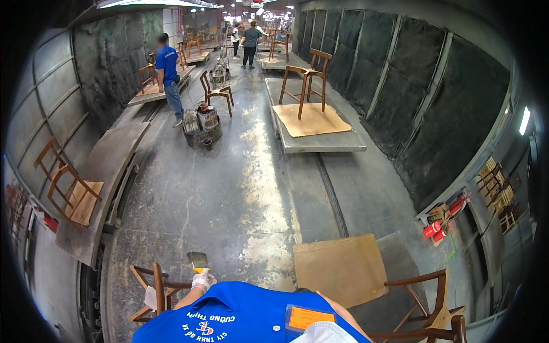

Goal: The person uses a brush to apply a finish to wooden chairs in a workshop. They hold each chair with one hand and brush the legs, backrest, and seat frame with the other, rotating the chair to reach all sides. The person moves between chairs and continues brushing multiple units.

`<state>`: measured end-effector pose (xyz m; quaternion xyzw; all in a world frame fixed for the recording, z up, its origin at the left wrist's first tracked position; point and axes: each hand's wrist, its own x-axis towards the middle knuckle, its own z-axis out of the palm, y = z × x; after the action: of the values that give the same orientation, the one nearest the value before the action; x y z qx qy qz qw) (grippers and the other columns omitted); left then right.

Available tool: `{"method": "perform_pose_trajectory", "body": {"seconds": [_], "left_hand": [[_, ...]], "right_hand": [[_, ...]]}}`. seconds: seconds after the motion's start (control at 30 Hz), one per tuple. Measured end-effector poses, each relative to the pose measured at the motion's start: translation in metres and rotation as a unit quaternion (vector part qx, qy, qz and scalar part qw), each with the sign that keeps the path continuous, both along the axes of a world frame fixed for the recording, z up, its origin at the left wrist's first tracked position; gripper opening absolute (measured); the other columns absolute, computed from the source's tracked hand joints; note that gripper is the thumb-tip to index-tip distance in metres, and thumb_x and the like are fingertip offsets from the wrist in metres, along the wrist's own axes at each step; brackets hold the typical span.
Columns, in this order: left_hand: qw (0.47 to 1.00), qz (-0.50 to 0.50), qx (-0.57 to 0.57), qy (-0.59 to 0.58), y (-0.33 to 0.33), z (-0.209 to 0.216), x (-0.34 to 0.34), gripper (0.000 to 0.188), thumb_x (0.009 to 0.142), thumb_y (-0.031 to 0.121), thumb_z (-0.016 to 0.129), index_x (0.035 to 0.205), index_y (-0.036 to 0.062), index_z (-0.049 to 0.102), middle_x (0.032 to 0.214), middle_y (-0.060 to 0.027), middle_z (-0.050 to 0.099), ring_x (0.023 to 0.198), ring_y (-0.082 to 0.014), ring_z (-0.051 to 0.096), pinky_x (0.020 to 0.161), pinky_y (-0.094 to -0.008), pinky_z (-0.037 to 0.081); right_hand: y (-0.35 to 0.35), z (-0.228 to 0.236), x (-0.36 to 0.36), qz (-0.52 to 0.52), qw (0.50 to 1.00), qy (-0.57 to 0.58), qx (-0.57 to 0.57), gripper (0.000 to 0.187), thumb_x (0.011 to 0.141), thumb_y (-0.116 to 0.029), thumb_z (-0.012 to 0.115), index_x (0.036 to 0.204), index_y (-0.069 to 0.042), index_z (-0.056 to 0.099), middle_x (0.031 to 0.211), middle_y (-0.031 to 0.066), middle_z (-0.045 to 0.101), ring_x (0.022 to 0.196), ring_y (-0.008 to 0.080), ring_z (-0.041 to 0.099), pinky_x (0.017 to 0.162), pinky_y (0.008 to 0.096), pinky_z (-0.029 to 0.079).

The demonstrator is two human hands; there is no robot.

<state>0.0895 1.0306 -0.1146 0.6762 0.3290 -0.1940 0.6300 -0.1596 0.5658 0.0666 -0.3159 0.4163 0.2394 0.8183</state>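
My left hand (203, 278), in a whitish glove, is wrapped round the yellow handle of a wide flat paintbrush (198, 260). The dark bristles point away from me, above the floor. Close to that forearm, at the lower left, is a brown wooden chair frame (158, 286) with a whitish thing (150, 298) on it that I cannot make out. Only part of my right arm (345, 314) shows beside my blue shirt; the right hand is out of sight. A wooden chair (439, 294) with curved brown rails lies or stands at the lower right, near that arm.
A cardboard sheet (340, 268) lies ahead on the right. Beyond it a wooden chair (306, 73) stands on a grey platform (326, 144). Another chair (60, 177) is at left. A dark bucket (203, 137) stands mid-floor. Red extinguishers (436, 230) are at right; a person (167, 71) stands far left.
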Motion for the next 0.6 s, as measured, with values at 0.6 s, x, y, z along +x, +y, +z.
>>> {"method": "perform_pose_trajectory", "body": {"seconds": [0.6], "left_hand": [[0.998, -0.043, 0.039, 0.003, 0.02, -0.022, -0.013, 0.037, 0.099, 0.038, 0.068, 0.091, 0.0018, 0.069, 0.077, -0.0148, 0.071, 0.065, -0.0299, 0.072, 0.059, -0.0442, 0.059]], "right_hand": [[0.001, 0.037, -0.051, -0.044, 0.996, 0.075, 0.023, 0.03, 0.097, -0.032, 0.077, 0.114, -0.008, 0.076, 0.107, 0.0069, 0.08, 0.092, 0.0201, 0.074, 0.084, 0.0363, 0.061]]}}
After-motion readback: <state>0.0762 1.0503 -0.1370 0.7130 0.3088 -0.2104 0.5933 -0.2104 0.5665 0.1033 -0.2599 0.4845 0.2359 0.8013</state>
